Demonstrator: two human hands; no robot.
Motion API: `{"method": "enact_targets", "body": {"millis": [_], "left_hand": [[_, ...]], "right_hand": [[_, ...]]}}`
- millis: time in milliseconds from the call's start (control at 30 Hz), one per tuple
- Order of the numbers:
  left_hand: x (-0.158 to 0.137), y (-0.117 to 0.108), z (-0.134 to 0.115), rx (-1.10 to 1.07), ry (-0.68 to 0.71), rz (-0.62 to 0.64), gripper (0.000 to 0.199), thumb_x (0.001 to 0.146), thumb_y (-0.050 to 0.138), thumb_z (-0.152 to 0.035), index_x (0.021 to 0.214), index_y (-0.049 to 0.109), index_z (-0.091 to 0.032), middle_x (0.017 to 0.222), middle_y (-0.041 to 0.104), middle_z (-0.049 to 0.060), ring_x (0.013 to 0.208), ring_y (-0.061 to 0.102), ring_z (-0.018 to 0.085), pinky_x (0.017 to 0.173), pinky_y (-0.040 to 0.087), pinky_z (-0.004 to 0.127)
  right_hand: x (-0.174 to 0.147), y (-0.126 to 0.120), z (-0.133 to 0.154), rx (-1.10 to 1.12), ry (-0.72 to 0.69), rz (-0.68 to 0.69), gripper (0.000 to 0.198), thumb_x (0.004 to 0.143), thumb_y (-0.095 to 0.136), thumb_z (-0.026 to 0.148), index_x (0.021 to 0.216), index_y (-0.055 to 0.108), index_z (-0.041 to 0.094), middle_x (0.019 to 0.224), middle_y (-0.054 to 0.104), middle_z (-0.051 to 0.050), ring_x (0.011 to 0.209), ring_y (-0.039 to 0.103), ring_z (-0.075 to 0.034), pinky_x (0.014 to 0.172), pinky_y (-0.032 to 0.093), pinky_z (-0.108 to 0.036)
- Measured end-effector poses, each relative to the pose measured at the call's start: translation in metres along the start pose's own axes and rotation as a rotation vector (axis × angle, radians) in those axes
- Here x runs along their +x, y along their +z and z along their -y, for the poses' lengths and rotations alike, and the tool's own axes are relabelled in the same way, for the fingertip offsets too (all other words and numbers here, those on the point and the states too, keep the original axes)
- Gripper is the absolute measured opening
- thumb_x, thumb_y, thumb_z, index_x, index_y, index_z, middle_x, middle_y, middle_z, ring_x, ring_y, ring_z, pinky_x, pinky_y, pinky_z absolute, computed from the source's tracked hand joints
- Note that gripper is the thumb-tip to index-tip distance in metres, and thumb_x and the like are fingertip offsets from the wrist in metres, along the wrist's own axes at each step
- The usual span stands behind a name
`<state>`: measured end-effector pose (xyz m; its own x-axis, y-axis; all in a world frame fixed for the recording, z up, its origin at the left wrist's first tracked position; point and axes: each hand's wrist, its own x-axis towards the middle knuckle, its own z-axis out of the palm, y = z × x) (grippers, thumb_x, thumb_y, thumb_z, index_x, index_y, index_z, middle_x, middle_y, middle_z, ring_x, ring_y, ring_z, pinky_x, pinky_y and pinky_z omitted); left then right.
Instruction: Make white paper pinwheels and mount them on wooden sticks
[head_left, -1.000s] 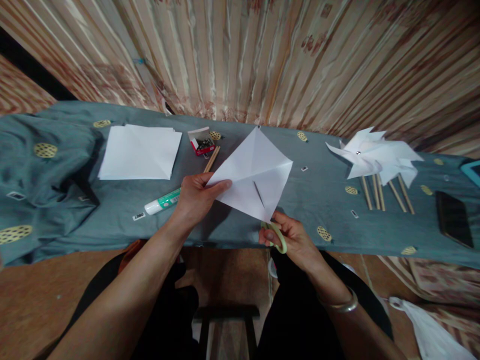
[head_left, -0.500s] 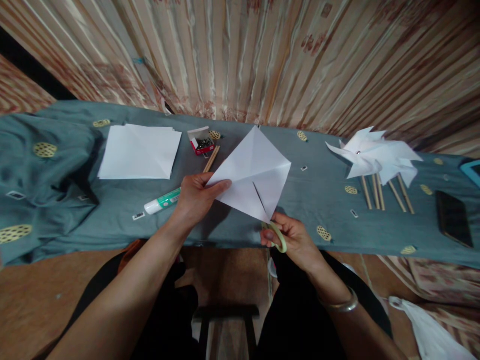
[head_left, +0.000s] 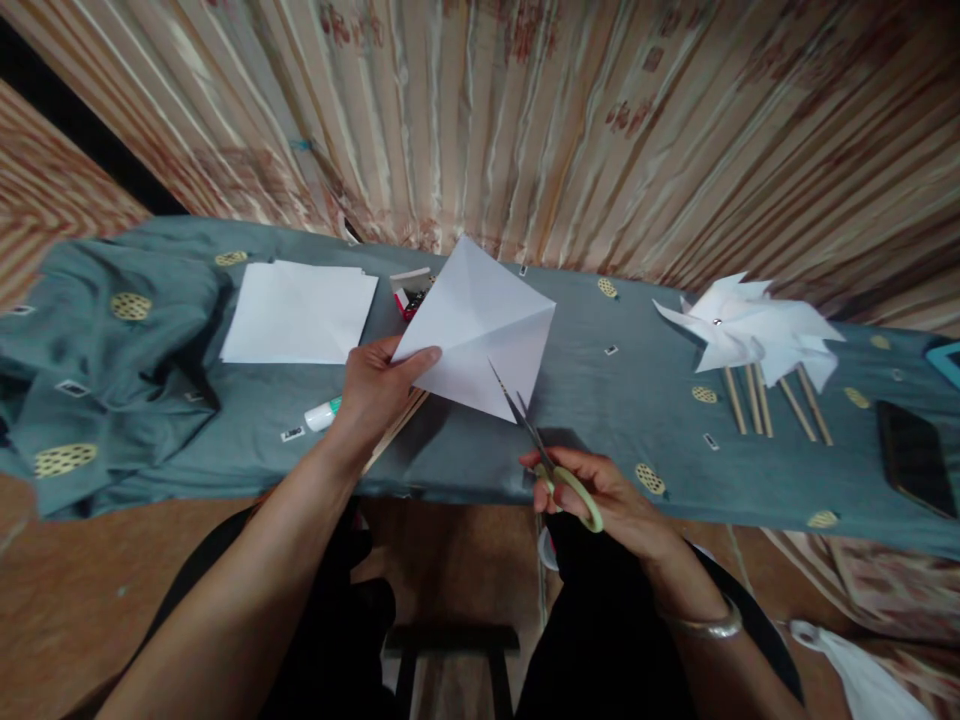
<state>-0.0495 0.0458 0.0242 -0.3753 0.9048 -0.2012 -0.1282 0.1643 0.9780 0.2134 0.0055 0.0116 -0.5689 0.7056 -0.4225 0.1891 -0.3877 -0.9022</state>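
Note:
My left hand pinches the left corner of a creased square sheet of white paper, thumb on top, holding it above the cloth. My right hand grips scissors by their pale yellow-green handles. The blades are slightly parted and point up and left at the paper's lower corner, one blade tip lying over the sheet. Behind my left hand, a glue stick is partly hidden. Thin wooden sticks lie under the paper, and a small red and white box is half covered by it.
A stack of white paper lies at left on the teal tablecloth. White paper pinwheels on sticks are at right, beside a dark phone. A pleated curtain hangs behind the table. A dark stool stands below.
The paper and my left hand have shifted left and slightly up. My right hand has drawn the scissors down and right, so their blades now show outside the slit.

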Motion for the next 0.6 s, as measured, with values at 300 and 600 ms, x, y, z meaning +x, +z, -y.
{"method": "enact_targets", "body": {"millis": [300,600], "left_hand": [[-0.003,-0.007,0.004,0.039,-0.029,0.083,0.026,0.053,0.082,-0.032,0.069,0.074,-0.014,0.066,0.072,0.003,0.059,0.063,0.018,0.056,0.050,0.027],[-0.015,0.006,0.022,0.232,-0.154,0.315,0.017,0.050,0.079,-0.026,0.062,0.074,-0.015,0.054,0.066,0.001,0.048,0.057,0.016,0.046,0.041,0.024]], "right_hand": [[-0.010,-0.038,-0.002,0.064,-0.291,-0.534,0.046,0.065,0.082,0.053,0.099,0.072,0.023,0.074,0.071,-0.002,0.064,0.059,-0.014,0.062,0.047,-0.026],[0.007,-0.024,0.008,-0.231,-0.385,-0.720,0.056,0.059,0.086,0.039,0.108,0.064,0.025,0.095,0.073,-0.002,0.081,0.065,-0.018,0.079,0.051,-0.035]]}}
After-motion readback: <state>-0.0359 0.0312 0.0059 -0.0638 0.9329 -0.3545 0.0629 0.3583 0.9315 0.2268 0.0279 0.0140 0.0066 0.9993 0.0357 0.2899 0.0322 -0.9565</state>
